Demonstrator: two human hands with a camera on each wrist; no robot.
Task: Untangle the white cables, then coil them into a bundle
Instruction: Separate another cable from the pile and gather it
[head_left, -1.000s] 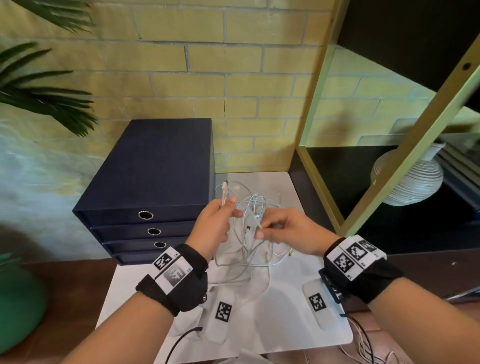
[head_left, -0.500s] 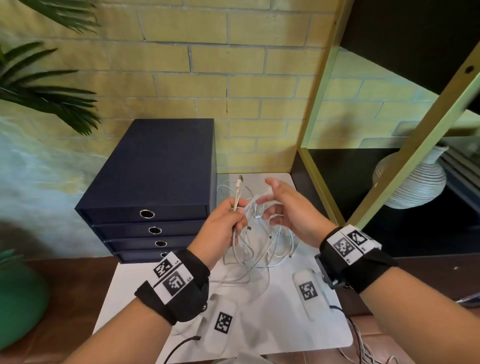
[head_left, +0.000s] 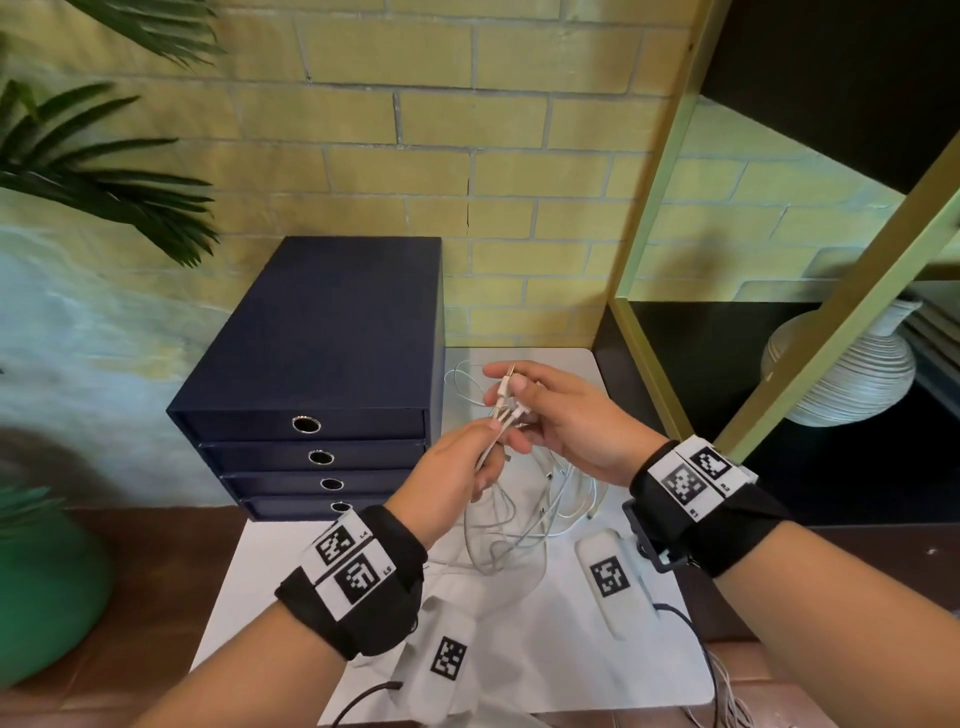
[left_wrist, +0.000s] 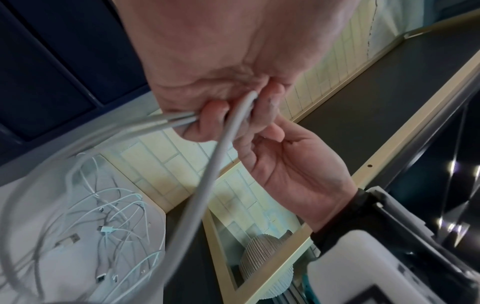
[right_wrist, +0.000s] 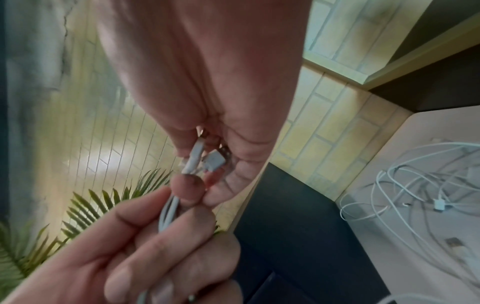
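A tangle of white cables (head_left: 524, 512) hangs from my hands and trails onto the white tabletop (head_left: 545, 639). My left hand (head_left: 457, 465) grips several cable strands (left_wrist: 221, 139) in its curled fingers, held above the table. My right hand (head_left: 550, 410) pinches the white plug ends (head_left: 506, 395) between thumb and fingers, just above the left hand. In the right wrist view the plug ends (right_wrist: 205, 158) sit against the right fingers (right_wrist: 239, 170), with the left hand (right_wrist: 155, 236) below. More loose cable (left_wrist: 109, 226) with connectors lies on the table.
A dark blue drawer box (head_left: 322, 374) stands at the left of the tabletop. A yellow-framed black shelf (head_left: 649, 332) with a white ribbed vase (head_left: 841, 374) is at the right. Two white tagged devices (head_left: 613, 577) (head_left: 447, 660) lie on the near table. A green pot (head_left: 41, 582) is far left.
My right hand, open and reaching half a second ago, has closed on the plug ends above my left hand. The left hand has shifted a little right, still holding its strands.
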